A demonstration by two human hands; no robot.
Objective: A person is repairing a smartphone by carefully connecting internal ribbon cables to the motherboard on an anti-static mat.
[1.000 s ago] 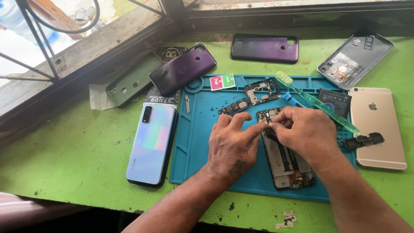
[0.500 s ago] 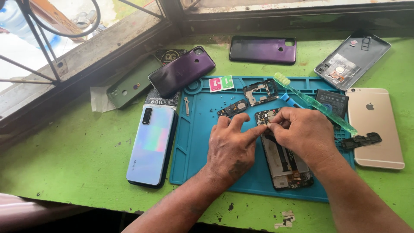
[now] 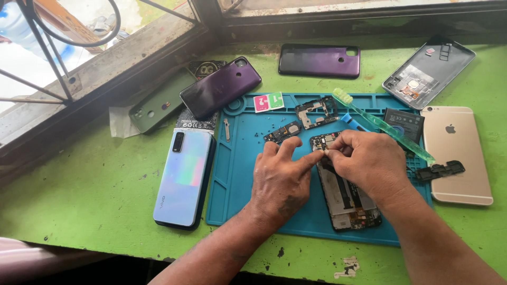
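Window bars fill the upper left, above a worn green tabletop (image 3: pixel 79 200). Left of centre lies a pale blue phone (image 3: pixel 182 178) beside the blue repair mat (image 3: pixel 237 174). Mid-frame, the left hand (image 3: pixel 280 182) presses flat, forefinger extended onto the opened phone (image 3: pixel 346 198); the right hand (image 3: pixel 364 161) pinches together at its top edge.
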